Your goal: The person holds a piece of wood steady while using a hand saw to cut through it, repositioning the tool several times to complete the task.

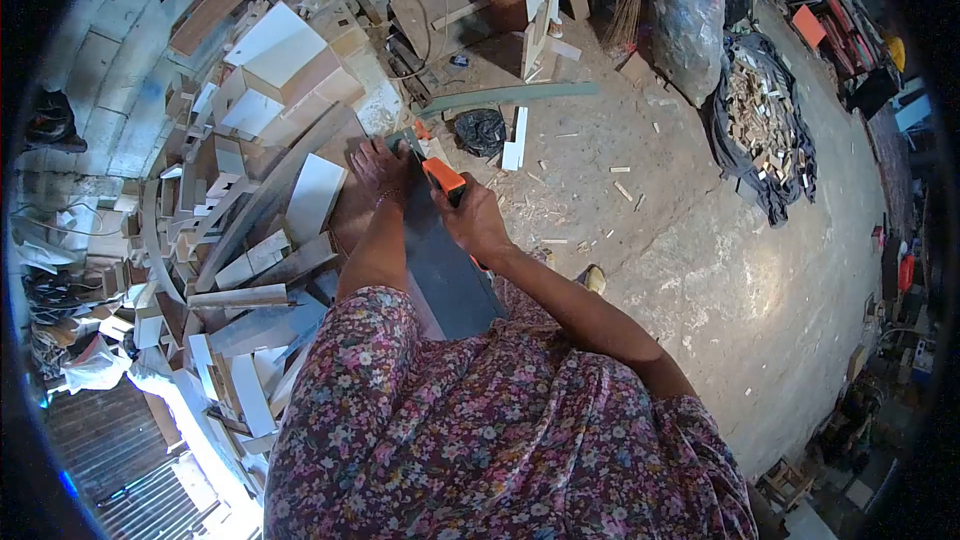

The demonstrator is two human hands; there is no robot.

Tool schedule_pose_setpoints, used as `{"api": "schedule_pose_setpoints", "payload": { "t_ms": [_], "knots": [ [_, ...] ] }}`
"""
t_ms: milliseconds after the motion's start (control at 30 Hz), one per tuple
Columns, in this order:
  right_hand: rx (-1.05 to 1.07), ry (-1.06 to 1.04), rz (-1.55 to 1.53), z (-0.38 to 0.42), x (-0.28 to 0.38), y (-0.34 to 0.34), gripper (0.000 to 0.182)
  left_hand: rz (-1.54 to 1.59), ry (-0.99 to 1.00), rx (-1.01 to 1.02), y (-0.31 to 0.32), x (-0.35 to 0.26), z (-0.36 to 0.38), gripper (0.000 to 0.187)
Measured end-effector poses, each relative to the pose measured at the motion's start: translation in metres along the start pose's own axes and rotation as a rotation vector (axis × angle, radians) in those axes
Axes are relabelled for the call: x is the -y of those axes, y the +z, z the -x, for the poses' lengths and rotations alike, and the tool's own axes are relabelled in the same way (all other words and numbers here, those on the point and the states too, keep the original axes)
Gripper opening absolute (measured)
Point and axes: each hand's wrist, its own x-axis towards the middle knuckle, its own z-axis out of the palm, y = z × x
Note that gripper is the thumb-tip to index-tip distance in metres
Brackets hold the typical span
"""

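A hand saw with an orange and black handle (443, 176) is gripped in my right hand (474, 222). Its blade points away from me and is mostly hidden from above. Under it lies a long dark grey board (452, 285), stretching from near my lap toward the far end. My left hand (379, 171) rests at the board's far left edge with its fingers spread, just left of the saw. Near the board's far end a small orange piece (421, 130) shows.
Wood offcuts (262, 258) are heaped on my left. Beyond the board lie a black plastic bag (480, 131), a white strip (516, 138) and a long green strip (515, 94). A filled clear sack (688, 40) and a dark cloth of wood scraps (765, 115) stand at the right.
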Motion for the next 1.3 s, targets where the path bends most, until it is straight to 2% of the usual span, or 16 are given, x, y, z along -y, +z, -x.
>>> {"api": "schedule_pose_setpoints", "payload": {
  "t_ms": [67,233,333,400,467,567,667,733,867,967,1033,1133,1167,1233,1300],
  "knots": [
    [0.0,0.006,-0.012,-0.001,-0.001,0.0,0.034,0.004,0.008,0.03,-0.001,0.002,0.003,0.045],
    [-0.007,-0.018,-0.054,0.0,0.001,0.0,0.032,0.025,0.043,-0.066,-0.002,0.001,0.002,0.043],
    [-0.031,-0.093,0.019,0.0,0.004,-0.002,0.031,0.027,0.008,-0.068,0.0,0.0,0.001,0.043],
    [0.022,0.001,-0.05,0.0,0.005,-0.003,0.03,0.029,0.01,-0.056,0.003,0.002,-0.001,0.043],
    [0.026,0.008,-0.025,0.0,0.001,-0.001,0.031,0.034,0.016,-0.039,0.005,0.002,0.001,0.044],
    [0.01,0.015,0.011,0.001,-0.001,0.001,0.033,-0.031,0.033,-0.141,0.007,0.001,0.002,0.045],
    [0.007,0.019,0.018,0.001,0.003,-0.002,0.034,0.046,0.01,-0.07,0.001,0.001,0.001,0.045],
    [0.019,0.027,0.015,0.001,0.003,-0.003,0.034,0.084,-0.048,0.172,-0.013,-0.004,0.0,0.048],
    [-0.037,-0.024,0.019,0.001,-0.006,0.001,0.034,0.11,-0.035,0.202,-0.014,-0.002,0.0,0.048],
    [-0.062,-0.041,0.064,0.002,-0.002,-0.002,0.035,0.096,-0.02,0.106,-0.013,-0.004,0.0,0.049],
    [-0.066,-0.045,0.065,0.005,0.0,-0.003,0.036,0.077,-0.053,0.211,-0.02,-0.005,-0.002,0.05],
    [-0.021,0.012,0.022,0.006,0.002,-0.009,0.039,0.081,-0.059,0.253,-0.029,-0.006,-0.004,0.05],
    [-0.008,0.026,0.007,0.008,0.003,-0.013,0.035,0.083,-0.07,0.25,-0.024,-0.005,-0.002,0.05],
    [0.01,0.032,-0.006,0.01,0.005,-0.014,0.03,0.073,-0.004,-0.034,-0.015,-0.003,0.0,0.044],
    [-0.009,0.024,0.016,0.011,0.007,-0.011,0.03,0.088,-0.038,0.034,-0.012,-0.002,-0.002,0.044]
  ]
}}
